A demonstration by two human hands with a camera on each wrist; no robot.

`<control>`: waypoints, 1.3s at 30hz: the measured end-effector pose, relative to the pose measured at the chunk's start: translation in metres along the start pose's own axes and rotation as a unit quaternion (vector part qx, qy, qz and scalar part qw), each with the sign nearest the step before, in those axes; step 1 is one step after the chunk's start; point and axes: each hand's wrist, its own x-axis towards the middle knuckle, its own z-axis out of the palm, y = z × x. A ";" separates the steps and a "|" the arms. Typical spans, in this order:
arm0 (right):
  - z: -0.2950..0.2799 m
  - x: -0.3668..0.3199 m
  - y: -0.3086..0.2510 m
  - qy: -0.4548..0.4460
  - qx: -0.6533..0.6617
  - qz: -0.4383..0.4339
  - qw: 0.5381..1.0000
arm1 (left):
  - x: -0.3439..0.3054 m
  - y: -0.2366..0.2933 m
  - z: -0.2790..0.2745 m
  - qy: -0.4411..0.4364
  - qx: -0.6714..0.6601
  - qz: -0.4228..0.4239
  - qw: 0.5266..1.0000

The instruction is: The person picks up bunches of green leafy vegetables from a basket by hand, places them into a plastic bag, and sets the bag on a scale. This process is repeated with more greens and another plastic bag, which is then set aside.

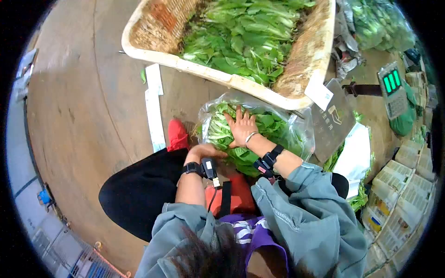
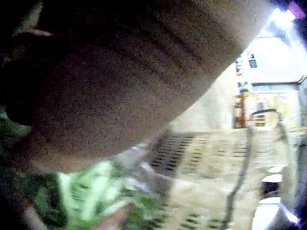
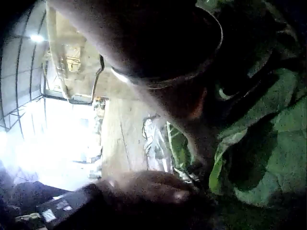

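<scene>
Brown floor (image 1: pixel 69 92) spreads left of the hands. The left hand (image 1: pixel 206 151) is at the greens' near-left edge, its grip impossible to tell; apart from it, the right hand (image 1: pixel 242 129) rests, fingers spread, on the leafy greens (image 1: pixel 273 127) in a clear bag (image 1: pixel 303 132). Light, even pressure should spare the leaves; steadying the near edge would help. Beyond lies a crate (image 1: pixel 208 72); rightward, a scale (image 1: pixel 391 88).

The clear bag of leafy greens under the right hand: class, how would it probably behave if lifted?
The clear bag would likely sag, its film being thin and crumpled. The leafy greens might bruise or tear, having broad, thin leaves. Some could spill, since they lie uncovered around the right hand.
</scene>
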 end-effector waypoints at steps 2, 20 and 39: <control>0.011 -0.002 -0.002 0.021 0.011 0.004 1.000 | -0.027 0.018 -0.034 0.219 -0.166 -0.058 0.960; 0.003 -0.020 0.003 0.023 0.008 0.008 1.000 | -0.001 0.003 0.024 0.451 0.076 -0.013 0.889; 0.002 -0.023 0.022 0.015 0.066 -0.071 0.995 | -0.127 0.081 -0.024 0.029 -0.482 0.303 0.822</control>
